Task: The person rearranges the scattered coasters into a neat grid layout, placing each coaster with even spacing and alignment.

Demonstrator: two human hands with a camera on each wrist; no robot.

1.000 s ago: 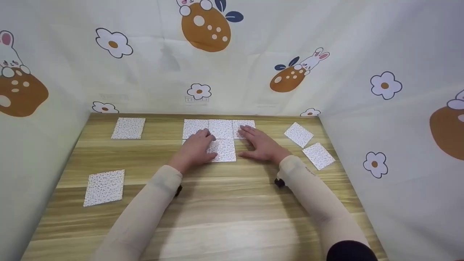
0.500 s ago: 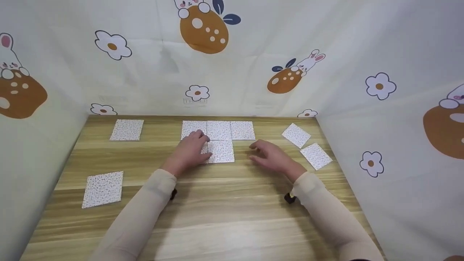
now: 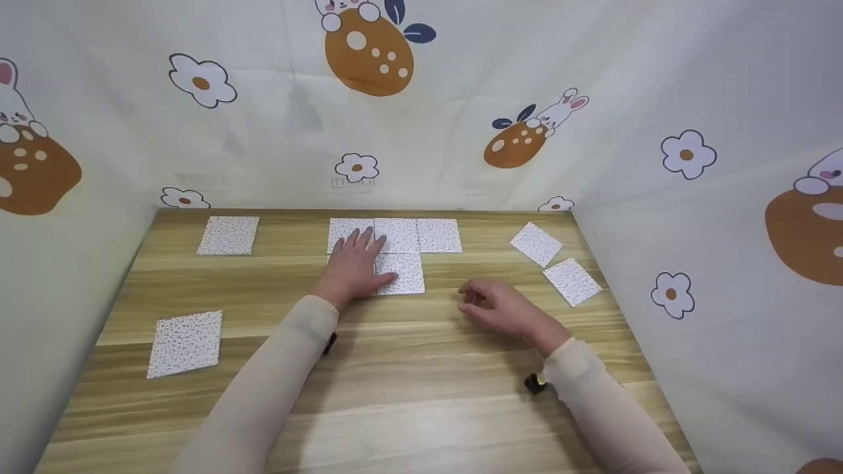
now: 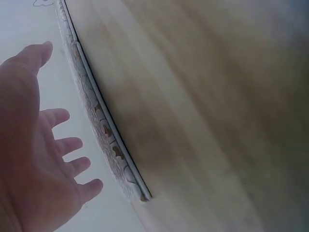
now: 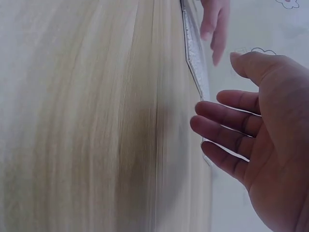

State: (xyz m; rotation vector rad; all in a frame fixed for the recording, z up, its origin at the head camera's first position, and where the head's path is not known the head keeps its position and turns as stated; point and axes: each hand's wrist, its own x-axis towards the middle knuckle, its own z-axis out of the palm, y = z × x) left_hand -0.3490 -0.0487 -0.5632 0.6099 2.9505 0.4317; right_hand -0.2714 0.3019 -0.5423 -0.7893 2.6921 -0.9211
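Note:
Flat white squares with small coloured speckles lie edge to edge near the back of the table: a row of three, with the right one uncovered, and a lower square beneath the middle one. My left hand is spread over the left part of this group and hides some of it. In the left wrist view, its straight fingers show close over the squares' thin edges. To the right of the group, my right hand hangs over bare wood, fingers loosely bent and holding nothing.
Two loose squares lie tilted at the right, one behind the other. At the left are a back square and a nearer square. A printed cloth stands around the wood-grain table.
My right hand has left the right end of the row, drawing back toward the right and nearer me. My left hand shifted slightly left, then returned with its fingers spread wider.

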